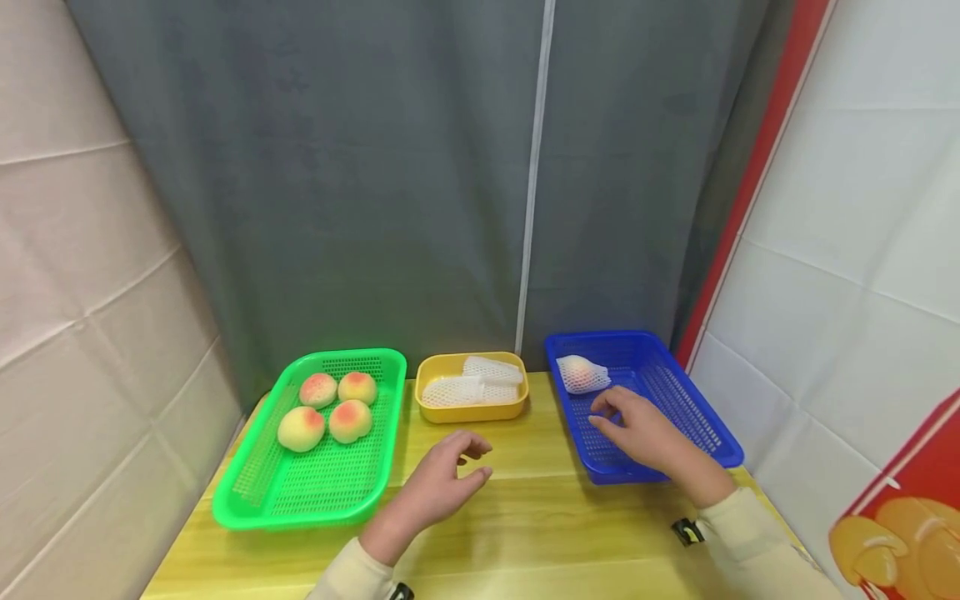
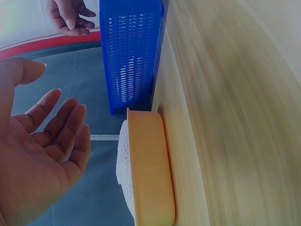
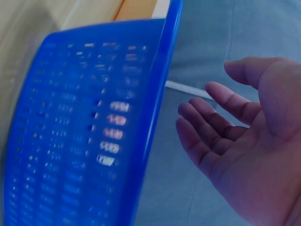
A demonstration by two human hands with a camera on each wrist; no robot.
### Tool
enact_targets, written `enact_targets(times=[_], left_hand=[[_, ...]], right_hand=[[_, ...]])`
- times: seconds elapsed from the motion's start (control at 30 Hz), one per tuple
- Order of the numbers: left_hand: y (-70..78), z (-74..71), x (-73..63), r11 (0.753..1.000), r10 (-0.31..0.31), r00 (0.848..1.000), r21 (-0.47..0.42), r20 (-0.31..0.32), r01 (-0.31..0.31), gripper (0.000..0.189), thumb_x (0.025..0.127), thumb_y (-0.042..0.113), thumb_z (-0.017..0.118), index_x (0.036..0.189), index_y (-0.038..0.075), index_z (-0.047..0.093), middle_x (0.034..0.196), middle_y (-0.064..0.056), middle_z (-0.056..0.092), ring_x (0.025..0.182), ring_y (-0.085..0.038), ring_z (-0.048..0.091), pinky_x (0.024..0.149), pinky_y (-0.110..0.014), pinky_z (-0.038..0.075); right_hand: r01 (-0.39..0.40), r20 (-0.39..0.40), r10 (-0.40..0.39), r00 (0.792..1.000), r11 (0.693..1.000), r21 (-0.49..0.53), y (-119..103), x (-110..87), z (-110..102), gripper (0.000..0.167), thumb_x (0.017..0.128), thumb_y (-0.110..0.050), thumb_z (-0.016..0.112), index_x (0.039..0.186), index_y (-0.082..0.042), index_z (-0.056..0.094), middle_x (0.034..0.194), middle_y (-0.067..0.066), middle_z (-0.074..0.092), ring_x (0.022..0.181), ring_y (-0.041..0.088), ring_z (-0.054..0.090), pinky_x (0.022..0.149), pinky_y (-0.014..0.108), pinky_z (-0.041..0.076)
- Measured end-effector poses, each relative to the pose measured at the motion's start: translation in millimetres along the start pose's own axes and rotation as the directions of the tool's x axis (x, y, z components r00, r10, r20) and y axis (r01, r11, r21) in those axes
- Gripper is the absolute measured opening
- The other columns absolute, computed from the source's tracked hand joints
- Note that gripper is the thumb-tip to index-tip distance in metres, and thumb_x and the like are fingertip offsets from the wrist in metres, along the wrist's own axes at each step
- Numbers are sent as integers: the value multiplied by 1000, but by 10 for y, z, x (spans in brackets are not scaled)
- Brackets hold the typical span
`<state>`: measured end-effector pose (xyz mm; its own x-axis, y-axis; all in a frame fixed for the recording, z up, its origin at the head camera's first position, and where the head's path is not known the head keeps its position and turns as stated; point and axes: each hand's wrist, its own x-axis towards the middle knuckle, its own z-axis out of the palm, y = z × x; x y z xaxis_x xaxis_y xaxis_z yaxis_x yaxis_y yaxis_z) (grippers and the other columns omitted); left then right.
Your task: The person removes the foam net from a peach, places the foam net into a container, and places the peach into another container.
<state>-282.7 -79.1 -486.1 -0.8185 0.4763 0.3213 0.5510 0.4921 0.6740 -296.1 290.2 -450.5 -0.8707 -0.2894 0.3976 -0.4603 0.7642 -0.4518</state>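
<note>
My right hand (image 1: 636, 425) hovers over the blue basket (image 1: 600, 467), its fingers loosely bent and nothing between them. Just beyond its fingertips, a peach in a white foam net (image 1: 582, 374) lies in the basket's far left corner. My left hand (image 1: 442, 479) is over the table, in front of the yellow tray (image 1: 471, 414); its palm shows bare in the left wrist view. White foam net sleeves (image 1: 453, 390) are piled in that tray. To the left, several bare peaches (image 1: 350, 421) sit in the far part of the green basket (image 1: 322, 492).
All three containers stand on a wooden table (image 1: 517, 525). A grey curtain (image 1: 375, 183) hangs right behind them. White panels (image 1: 847, 242) rise at both sides, the right one edged with a red strip.
</note>
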Motion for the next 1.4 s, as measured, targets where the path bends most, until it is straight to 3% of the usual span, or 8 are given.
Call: enact_targets(times=[0.3,0.53,0.73,0.87,1.1,1.17,1.4], left_hand=[[76,66,132,1000,1,999,-1,33,-1,22,106,23,74,127,18,71,124,6,70,118,-18,66,103,-49,58],[167,265,398,992,118,991,29,62,-120,27,105,26,74,130,17,71,127,4,69,119,-18,67,102,-46,59],[296,463,651,971,220,969,67,115,-228,29,106,28,72,130,14,72,129,0,70,122,-19,67,105,-36,57],[356,644,838,923,319,935,172,154,-343,30,105,30,73,132,14,72,132,1,70,126,-16,65,111,-33,53],[427,951,1150,768,432,863,394,263,-505,37,110,41,66,137,16,73,136,2,71,130,-16,64,116,-31,48],[437,1016,1211,741,438,853,424,284,-521,40,112,42,63,139,15,73,138,2,71,131,-17,64,117,-31,47],[426,1233,1343,699,420,853,488,311,-523,44,115,44,54,144,15,71,144,2,70,137,-19,61,121,-35,44]], right_hand=[[8,-24,-7,1000,1000,9,94,-24,-18,5,104,-14,78,106,-15,74,104,-6,68,97,16,68,84,42,61],[-12,-25,12,1000,1000,1,145,-40,-28,5,103,-14,79,105,-15,74,103,-5,69,96,18,69,85,44,61],[-40,-20,39,999,999,-10,162,-58,-41,4,103,-14,78,105,-14,75,103,-4,69,95,16,68,85,44,60],[-59,-8,59,998,998,-7,180,-56,-69,5,104,-14,78,107,-12,74,105,-2,70,97,19,69,87,47,61],[-72,4,72,997,997,-34,237,2,-112,6,105,-14,77,109,-10,74,105,0,71,98,22,70,86,47,61],[-76,5,76,997,996,-36,246,14,-126,6,105,-14,77,109,-10,74,104,0,71,97,23,70,86,47,61],[-92,20,94,995,994,-50,289,31,-169,8,106,-15,76,110,-9,74,103,0,70,97,22,69,86,47,60]])
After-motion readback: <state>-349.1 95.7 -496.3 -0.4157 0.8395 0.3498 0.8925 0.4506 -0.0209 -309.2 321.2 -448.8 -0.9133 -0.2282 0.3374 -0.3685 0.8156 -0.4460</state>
